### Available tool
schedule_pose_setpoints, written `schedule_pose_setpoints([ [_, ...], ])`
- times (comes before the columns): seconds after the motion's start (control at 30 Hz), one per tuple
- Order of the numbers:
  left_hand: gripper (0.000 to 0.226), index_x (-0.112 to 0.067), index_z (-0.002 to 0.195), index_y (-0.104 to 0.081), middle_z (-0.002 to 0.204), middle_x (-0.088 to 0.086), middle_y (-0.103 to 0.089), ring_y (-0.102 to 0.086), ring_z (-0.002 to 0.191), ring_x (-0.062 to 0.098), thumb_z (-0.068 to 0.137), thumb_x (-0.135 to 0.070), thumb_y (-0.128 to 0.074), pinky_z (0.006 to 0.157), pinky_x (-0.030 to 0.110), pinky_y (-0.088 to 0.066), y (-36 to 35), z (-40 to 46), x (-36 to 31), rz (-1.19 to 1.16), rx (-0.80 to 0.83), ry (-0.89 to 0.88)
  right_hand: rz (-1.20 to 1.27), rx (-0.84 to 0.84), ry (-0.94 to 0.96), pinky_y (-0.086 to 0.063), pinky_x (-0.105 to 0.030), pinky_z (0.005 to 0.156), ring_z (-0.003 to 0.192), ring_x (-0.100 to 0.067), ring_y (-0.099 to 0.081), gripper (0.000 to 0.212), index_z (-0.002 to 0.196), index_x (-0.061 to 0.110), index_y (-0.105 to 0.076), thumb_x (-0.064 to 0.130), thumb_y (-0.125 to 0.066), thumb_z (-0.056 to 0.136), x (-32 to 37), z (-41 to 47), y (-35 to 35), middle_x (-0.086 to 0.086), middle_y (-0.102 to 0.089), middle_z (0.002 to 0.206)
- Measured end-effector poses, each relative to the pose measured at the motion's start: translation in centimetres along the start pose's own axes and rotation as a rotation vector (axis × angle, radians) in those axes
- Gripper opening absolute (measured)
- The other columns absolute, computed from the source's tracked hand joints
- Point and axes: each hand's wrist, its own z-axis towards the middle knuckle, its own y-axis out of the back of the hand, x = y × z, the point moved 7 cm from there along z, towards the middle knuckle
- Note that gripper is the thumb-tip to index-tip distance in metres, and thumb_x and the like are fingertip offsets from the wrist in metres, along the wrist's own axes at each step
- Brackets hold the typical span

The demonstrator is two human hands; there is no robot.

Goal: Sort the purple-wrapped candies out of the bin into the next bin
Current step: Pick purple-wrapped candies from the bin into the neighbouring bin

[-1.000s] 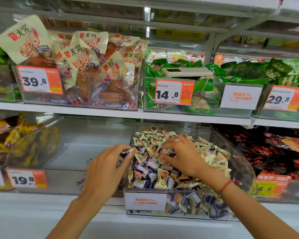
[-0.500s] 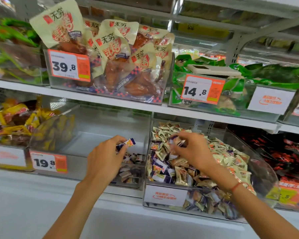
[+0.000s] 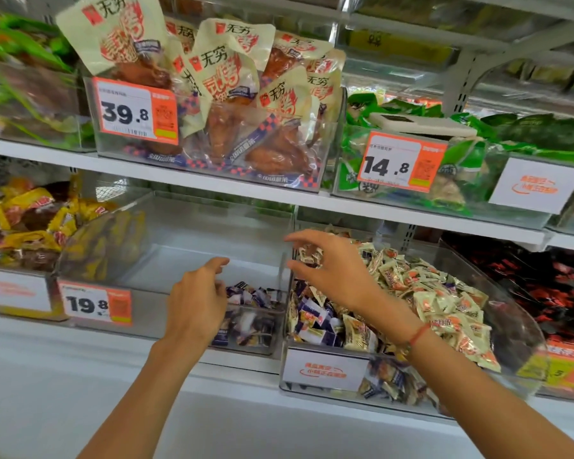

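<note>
Both hands [image 3: 196, 299] [image 3: 332, 270] open — above bin rims [image 3: 284, 270]

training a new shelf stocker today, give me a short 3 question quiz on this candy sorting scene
1. True or false: the left hand holds a candy.
2. Which price tag is on the left bin, where the purple candies have been dropped? A) 39.8 B) 19.8 C) 14.8
3. Fill in: the right hand hovers over the ____ bin, fingers spread.

Key
1. False: its fingers are loose and hold nothing.
2. B
3. right, the one heaped with mixed cream and purple candies.
</note>
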Motion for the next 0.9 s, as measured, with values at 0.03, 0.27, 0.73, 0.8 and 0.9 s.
schedule_pose_setpoints([
  [0.03, 0.040, -0.026, 0.128, -0.057, 0.116, 0.002, -0.068, -0.065, 0.105, 0.023, 0.091, -0.010, -0.056, 0.085, 0.041, -0.053, 0.2, -0.1, -0.5, -0.010, -0.010, -0.007, -0.043, -0.020, -0.021, -0.047, -0.022, 0.074, 0.081, -0.004, -0.057, 0.026, 0.114, 0.023, -0.067, 0.023, -0.069, 0.088, -0.7, -1.0, 0.7, 0.011, -0.065, 0.095],
  [0.27, 0.032, -0.034, 0.126, -0.055, 0.120, -0.014, -0.061, -0.057, 0.098, 0.003, 0.095, -0.029, -0.055, 0.078, 0.019, -0.042, 0.5, -3.3, -8.4, -0.089, 0.022, -0.301, -0.206, 0.331, -0.184, -0.054, -0.036, 0.078, 0.091, -0.015, -0.063, 0.045, 0.131, 0.034, -0.049, 0.037, -0.066, 0.089, -5.2, -5.9, -3.0, 0.003, -0.068, 0.108],
  [0.73, 0.050, -0.053, 0.136, -0.031, 0.125, -0.029, -0.044, -0.032, 0.114, -0.014, 0.090, -0.049, -0.051, 0.094, 0.016, -0.030, -2.7, -5.2, -11.3, -0.108, 0.135, -0.502, 0.614, 0.026, -0.315, -0.053, -0.017, 0.065, 0.069, -0.012, -0.070, 0.022, 0.104, 0.021, -0.065, 0.014, -0.072, 0.084, -6.4, -6.1, 2.3, -0.012, -0.074, 0.082],
  [0.8, 0.049, -0.060, 0.130, -0.033, 0.109, -0.031, -0.053, -0.048, 0.101, -0.012, 0.086, -0.053, -0.053, 0.085, 0.013, -0.038, -2.6, -5.0, -11.5, -0.205, 0.131, -0.471, 0.648, 0.032, -0.296, -0.056, -0.022, 0.070, 0.073, -0.018, -0.071, 0.022, 0.103, 0.021, -0.066, 0.018, -0.073, 0.082, -5.7, -5.7, 2.3, -0.011, -0.074, 0.082],
  [0.9, 0.042, -0.044, 0.117, -0.054, 0.090, -0.025, -0.069, -0.063, 0.088, -0.008, 0.077, -0.051, -0.063, 0.074, 0.010, -0.049, -1.6, -4.2, -11.4, -0.548, 0.073, -0.330, 0.733, -0.012, -0.268, -0.055, -0.019, 0.069, 0.070, -0.012, -0.070, 0.021, 0.097, 0.022, -0.068, 0.015, -0.075, 0.079, -4.7, -4.8, 2.4, -0.011, -0.074, 0.082],
])
